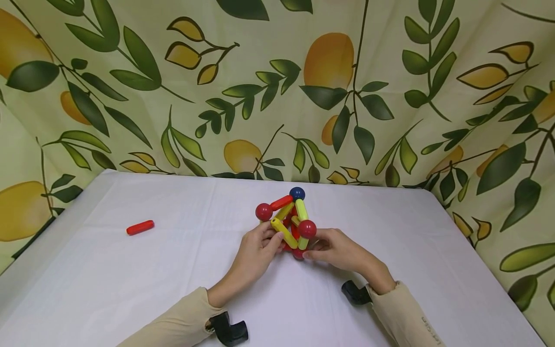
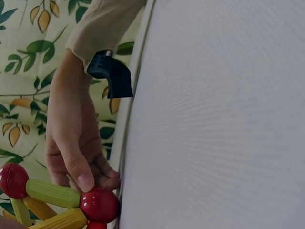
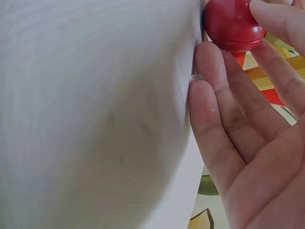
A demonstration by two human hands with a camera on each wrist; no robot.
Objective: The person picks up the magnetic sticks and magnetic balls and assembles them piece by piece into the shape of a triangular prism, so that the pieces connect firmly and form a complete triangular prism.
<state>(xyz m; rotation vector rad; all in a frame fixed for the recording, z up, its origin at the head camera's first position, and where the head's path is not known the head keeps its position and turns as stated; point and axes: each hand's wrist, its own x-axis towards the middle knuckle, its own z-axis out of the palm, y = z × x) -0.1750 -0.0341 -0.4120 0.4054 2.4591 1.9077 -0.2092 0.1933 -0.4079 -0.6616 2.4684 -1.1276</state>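
Red-and-yellow rod-and-ball frame (image 1: 289, 222) sits between both hands' fingertips.

White table (image 1: 130, 289): rod-and-ball toy (image 1: 289, 222), loose red rod (image 1: 140, 227).

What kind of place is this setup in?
Probably a makeshift tabletop recording booth: a white-covered table, a lemon-print cloth backdrop on three sides, and only a magnetic stick-and-ball toy.
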